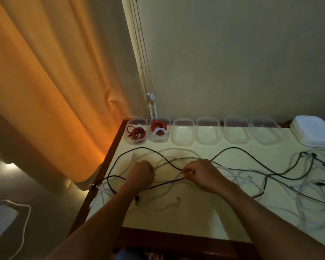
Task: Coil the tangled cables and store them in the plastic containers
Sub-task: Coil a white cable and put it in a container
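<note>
Tangled white cables (238, 180) and a long black cable (231, 150) sprawl over the pale tabletop. My left hand (141, 175) is curled round white cable strands at the left of the tangle. My right hand (201, 173) pinches a cable where the black and white strands cross. Along the back edge stand several clear plastic containers. The first container (136, 133) holds coiled red and white cables, and so does the second container (159, 129). The other containers (207, 131) show nothing inside.
A stack of white lids (312, 131) sits at the back right. More knotted cables (311, 166) lie at the table's right. An orange curtain (51, 81) hangs left of the table, and the dark wooden table edge (101, 166) runs beside it.
</note>
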`<state>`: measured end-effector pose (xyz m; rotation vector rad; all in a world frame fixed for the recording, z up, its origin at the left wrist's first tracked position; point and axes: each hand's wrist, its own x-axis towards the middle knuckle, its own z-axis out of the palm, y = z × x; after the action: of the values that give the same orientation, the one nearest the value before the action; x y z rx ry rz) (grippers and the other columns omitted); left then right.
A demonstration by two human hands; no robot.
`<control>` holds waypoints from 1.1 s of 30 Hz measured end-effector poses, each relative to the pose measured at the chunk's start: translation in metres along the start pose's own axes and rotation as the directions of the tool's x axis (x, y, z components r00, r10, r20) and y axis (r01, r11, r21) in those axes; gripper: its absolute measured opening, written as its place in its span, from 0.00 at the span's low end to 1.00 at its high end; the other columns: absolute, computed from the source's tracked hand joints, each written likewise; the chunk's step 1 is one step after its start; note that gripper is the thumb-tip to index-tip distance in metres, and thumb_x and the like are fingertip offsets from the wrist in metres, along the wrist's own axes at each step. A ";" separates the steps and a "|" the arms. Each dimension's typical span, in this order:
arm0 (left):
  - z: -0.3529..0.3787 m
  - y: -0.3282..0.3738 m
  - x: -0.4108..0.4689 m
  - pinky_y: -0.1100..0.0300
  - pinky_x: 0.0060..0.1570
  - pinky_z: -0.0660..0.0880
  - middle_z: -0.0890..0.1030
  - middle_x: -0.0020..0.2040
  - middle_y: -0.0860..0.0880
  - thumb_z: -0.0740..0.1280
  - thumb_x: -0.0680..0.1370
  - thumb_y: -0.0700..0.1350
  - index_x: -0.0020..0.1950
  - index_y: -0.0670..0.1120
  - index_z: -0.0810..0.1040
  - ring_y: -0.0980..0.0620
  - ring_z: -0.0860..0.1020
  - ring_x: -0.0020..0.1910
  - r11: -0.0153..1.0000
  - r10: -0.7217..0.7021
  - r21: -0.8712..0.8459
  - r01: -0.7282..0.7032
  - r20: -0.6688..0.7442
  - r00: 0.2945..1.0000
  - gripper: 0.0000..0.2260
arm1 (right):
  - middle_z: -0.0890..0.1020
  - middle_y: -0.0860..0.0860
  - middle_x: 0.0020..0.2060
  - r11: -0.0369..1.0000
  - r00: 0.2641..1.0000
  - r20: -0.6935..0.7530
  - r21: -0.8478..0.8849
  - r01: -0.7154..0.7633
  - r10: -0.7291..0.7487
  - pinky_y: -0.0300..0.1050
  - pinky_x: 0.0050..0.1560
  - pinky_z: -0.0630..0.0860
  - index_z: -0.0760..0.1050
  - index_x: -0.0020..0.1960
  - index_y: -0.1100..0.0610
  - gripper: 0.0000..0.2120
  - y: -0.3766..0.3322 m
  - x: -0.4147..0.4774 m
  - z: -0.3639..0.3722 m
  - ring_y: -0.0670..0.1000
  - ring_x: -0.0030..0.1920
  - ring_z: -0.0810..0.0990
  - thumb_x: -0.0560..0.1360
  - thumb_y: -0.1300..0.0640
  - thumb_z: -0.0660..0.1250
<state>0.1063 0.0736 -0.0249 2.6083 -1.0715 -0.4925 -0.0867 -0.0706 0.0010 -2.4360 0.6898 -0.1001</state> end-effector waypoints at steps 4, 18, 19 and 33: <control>-0.015 0.027 -0.024 0.60 0.42 0.73 0.82 0.40 0.54 0.69 0.81 0.46 0.42 0.51 0.82 0.54 0.80 0.41 0.953 0.134 -0.266 -0.144 -0.057 0.989 0.08 | 0.82 0.50 0.63 0.998 0.976 -0.213 0.038 0.053 -0.044 0.43 0.63 0.68 0.79 0.67 0.53 0.16 -0.009 -0.008 -0.005 0.52 0.63 0.77 0.79 0.55 0.68; -0.096 0.111 -0.105 0.58 0.49 0.79 0.83 0.43 0.47 0.66 0.83 0.45 0.54 0.44 0.79 0.53 0.83 0.42 0.686 0.332 -0.558 -0.467 -0.331 0.883 0.05 | 0.80 0.42 0.37 0.940 0.866 -0.447 0.136 0.314 -0.225 0.39 0.39 0.69 0.82 0.50 0.52 0.10 -0.062 -0.050 -0.117 0.38 0.36 0.76 0.83 0.54 0.63; -0.099 0.115 -0.108 0.55 0.50 0.80 0.82 0.41 0.46 0.65 0.84 0.45 0.55 0.43 0.79 0.52 0.84 0.41 0.655 0.340 -0.594 -0.467 -0.319 0.884 0.06 | 0.80 0.42 0.35 0.933 0.840 -0.508 0.173 0.316 -0.190 0.40 0.37 0.69 0.82 0.49 0.52 0.09 -0.065 -0.052 -0.128 0.41 0.33 0.74 0.83 0.55 0.63; -0.172 0.153 -0.147 0.59 0.31 0.64 0.64 0.33 0.50 0.59 0.85 0.49 0.47 0.47 0.73 0.54 0.63 0.28 -0.216 0.371 -0.972 -0.096 -0.172 0.913 0.10 | 0.84 0.43 0.44 0.922 0.544 -0.835 0.139 0.360 -0.087 0.36 0.47 0.74 0.85 0.56 0.51 0.09 -0.077 -0.104 -0.295 0.40 0.41 0.78 0.80 0.57 0.68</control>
<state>-0.0164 0.0951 0.2178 0.7999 -0.6148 -0.9594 -0.2076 -0.1219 0.2949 -2.0635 0.6421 -1.4317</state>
